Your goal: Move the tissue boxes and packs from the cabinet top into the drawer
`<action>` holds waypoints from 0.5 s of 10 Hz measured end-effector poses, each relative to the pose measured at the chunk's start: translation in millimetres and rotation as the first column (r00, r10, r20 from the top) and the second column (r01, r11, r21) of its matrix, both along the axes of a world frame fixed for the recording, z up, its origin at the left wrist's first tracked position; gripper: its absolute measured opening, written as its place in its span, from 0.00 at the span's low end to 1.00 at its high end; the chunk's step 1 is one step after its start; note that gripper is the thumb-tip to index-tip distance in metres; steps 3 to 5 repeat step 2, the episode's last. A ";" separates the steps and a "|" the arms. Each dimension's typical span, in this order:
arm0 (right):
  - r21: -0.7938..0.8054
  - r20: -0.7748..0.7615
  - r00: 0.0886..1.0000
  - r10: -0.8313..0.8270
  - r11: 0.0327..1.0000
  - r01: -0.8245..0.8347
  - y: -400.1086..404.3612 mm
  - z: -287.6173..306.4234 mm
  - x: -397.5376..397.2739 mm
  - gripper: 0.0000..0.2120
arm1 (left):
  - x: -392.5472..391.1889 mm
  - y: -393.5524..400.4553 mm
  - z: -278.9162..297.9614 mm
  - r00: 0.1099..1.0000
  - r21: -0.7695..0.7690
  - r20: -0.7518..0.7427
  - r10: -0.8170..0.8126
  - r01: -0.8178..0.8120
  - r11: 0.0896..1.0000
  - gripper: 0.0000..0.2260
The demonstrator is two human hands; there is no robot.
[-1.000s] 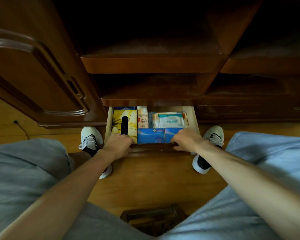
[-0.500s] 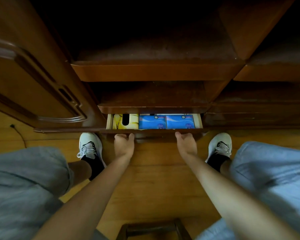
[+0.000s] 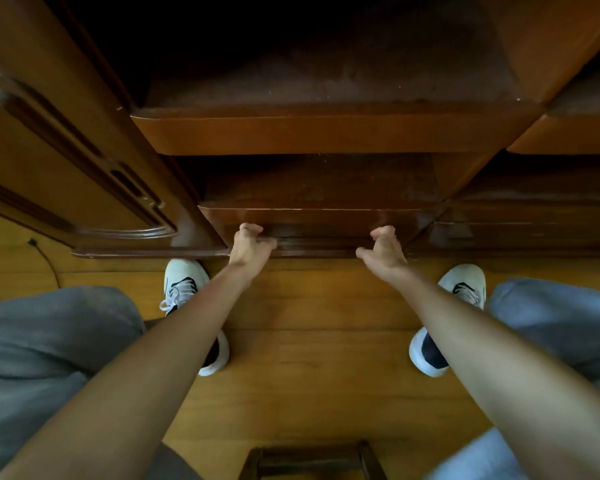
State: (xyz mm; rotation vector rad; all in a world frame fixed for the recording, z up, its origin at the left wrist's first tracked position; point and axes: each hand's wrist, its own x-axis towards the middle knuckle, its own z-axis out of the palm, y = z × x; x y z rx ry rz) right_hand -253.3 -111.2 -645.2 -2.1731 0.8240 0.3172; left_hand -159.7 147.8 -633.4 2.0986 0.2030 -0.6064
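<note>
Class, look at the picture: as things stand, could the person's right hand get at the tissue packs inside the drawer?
Probably not. The drawer looks pushed fully shut, so nothing inside shows. The right hand sits at its front, so it would have to pull it open first.

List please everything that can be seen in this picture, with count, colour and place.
drawer: one, dark brown, low centre of the cabinet, closed
cabinet door: one, brown, carved panel, left
shelves: two, brown, above the drawer
floor: wood, yellow-brown
cable: one, black, floor at far left
wooden frame: one, dark, bottom edge
shoes: two, white
trousers: grey, both sides
left hand: fingers curled on the drawer front
right hand: at the drawer front, fingers curled
</note>
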 end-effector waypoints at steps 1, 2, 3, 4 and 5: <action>0.021 -0.033 0.997 0.070 0.997 -0.070 0.8 9.2 -7.5 0.28 | -7.1 4.3 6.1 0.995 0.004 -0.002 -0.103 0.103 0.995 0.26; 0.068 0.029 0.985 0.168 0.983 -0.170 -1.0 40.8 -5.3 0.15 | -6.8 14.3 29.3 0.980 0.053 0.038 -0.197 0.195 0.979 0.27; 0.068 0.029 0.985 0.168 0.983 -0.170 -1.0 40.8 -5.3 0.15 | -6.8 14.3 29.3 0.980 0.053 0.038 -0.197 0.195 0.979 0.27; 0.068 0.029 0.985 0.168 0.983 -0.170 -1.0 40.8 -5.3 0.15 | -6.8 14.3 29.3 0.980 0.053 0.038 -0.197 0.195 0.979 0.27; 0.068 0.029 0.985 0.168 0.983 -0.170 -1.0 40.8 -5.3 0.15 | -6.8 14.3 29.3 0.980 0.053 0.038 -0.197 0.195 0.979 0.27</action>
